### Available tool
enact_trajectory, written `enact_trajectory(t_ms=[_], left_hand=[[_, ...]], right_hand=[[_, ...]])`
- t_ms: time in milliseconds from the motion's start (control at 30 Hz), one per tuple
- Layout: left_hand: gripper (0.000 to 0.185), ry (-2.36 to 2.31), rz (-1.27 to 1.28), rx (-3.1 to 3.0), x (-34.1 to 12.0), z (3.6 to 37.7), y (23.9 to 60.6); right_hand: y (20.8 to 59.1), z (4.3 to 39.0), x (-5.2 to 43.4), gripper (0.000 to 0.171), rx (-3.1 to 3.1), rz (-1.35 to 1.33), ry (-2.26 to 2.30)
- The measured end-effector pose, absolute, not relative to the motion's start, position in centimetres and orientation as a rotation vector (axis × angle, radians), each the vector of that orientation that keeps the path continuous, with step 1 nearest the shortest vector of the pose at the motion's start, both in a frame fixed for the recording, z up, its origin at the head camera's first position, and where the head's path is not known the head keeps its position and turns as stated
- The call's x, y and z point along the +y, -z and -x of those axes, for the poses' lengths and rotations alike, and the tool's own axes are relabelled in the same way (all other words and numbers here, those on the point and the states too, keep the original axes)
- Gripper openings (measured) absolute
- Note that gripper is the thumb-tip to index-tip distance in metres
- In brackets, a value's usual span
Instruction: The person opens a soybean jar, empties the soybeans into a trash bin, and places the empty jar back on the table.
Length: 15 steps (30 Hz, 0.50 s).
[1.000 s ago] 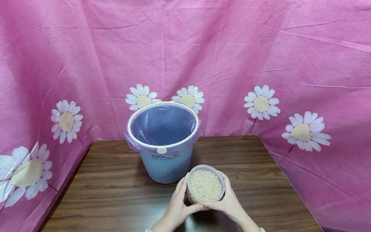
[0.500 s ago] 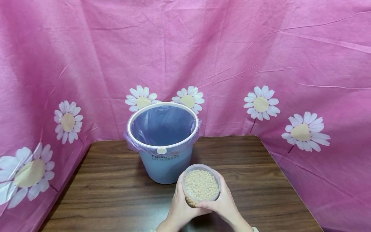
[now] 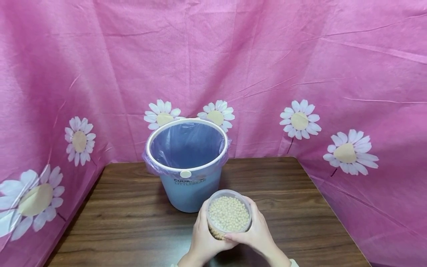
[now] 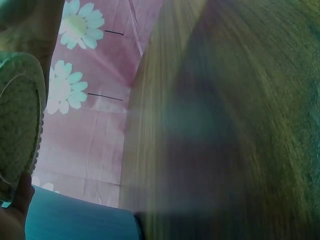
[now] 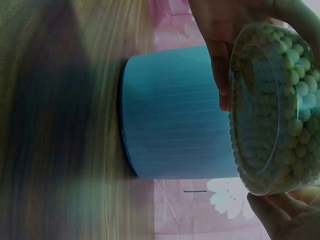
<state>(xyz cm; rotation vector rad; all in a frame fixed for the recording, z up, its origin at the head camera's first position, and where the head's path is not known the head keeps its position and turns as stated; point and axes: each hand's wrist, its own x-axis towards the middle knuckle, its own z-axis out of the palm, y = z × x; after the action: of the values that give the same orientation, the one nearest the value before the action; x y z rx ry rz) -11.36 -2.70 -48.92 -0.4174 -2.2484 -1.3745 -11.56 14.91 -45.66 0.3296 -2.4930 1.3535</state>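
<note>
A clear round plastic container (image 3: 228, 214) full of small cream-coloured beads is held just above the wooden table (image 3: 126, 222), in front of a blue bin (image 3: 188, 167). My left hand (image 3: 203, 237) grips its left side and my right hand (image 3: 257, 231) grips its right side, fingers curled round the wall. In the right wrist view the container (image 5: 272, 110) shows from below, with the blue bin (image 5: 170, 125) behind it. The left wrist view catches the container's (image 4: 20, 120) bottom edge at far left.
The blue bin is lined with a thin purple bag and has a white rim (image 3: 186, 172). Pink cloth with daisy prints (image 3: 300, 118) hangs behind and on both sides of the table. Bare wood lies left and right of the hands.
Both hands have carried the container a little to the left and slightly up, closer to the bin's front. The bin has not moved.
</note>
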Motion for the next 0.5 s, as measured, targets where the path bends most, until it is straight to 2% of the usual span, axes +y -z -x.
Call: enact_trajectory(t_ms=[500], left_hand=[[0.119,1.538,0.451,-2.277,-3.7,11.62,48.17]], right_hand=[[45.33,11.81,14.25,0.102,-2.472,-0.322,-1.337]])
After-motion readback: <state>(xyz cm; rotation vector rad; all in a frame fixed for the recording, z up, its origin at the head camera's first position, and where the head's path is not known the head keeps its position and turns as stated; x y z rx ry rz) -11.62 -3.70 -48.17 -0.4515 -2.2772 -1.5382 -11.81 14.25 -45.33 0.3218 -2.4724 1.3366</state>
